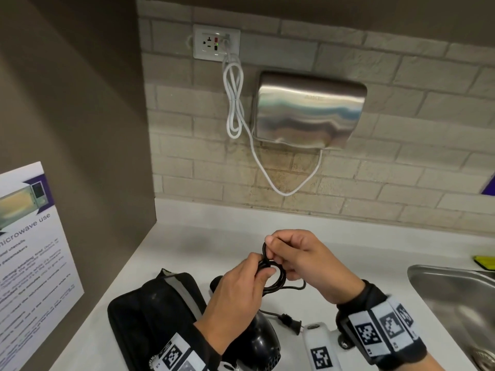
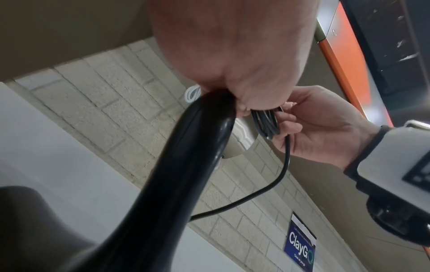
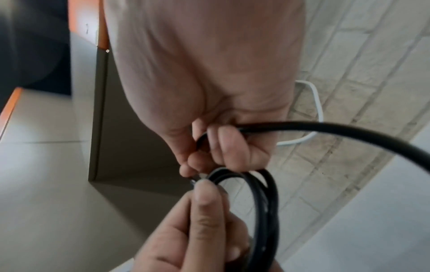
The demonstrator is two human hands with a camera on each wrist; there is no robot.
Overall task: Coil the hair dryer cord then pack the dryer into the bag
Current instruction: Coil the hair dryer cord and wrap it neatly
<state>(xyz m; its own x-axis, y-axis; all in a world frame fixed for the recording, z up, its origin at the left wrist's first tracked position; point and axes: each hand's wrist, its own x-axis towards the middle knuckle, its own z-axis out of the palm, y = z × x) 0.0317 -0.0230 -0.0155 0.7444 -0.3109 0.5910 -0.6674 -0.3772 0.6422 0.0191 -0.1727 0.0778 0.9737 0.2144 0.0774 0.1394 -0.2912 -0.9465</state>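
Observation:
A black hair dryer (image 1: 263, 341) lies on the white counter (image 1: 201, 236) near the front edge, its handle (image 2: 186, 165) running up under my left palm. Left of it lies the black bag (image 1: 150, 317). Both hands hold the dryer's black cord (image 1: 272, 267), wound in a small coil of several loops above the counter. My left hand (image 1: 241, 282) pinches the coil (image 3: 263, 202) at its near-left side. My right hand (image 1: 294, 255) grips the coil's top between thumb and curled fingers. A loose length of cord trails down to the plug (image 1: 290, 321) on the counter.
A steel sink (image 1: 455, 303) is set into the counter at the right, with a yellow-green sponge (image 1: 484, 262) behind it. On the brick wall hang a steel hand dryer (image 1: 308, 108), its white cable (image 1: 235, 103) and an outlet (image 1: 215, 44). A microwave poster (image 1: 26, 250) is at left.

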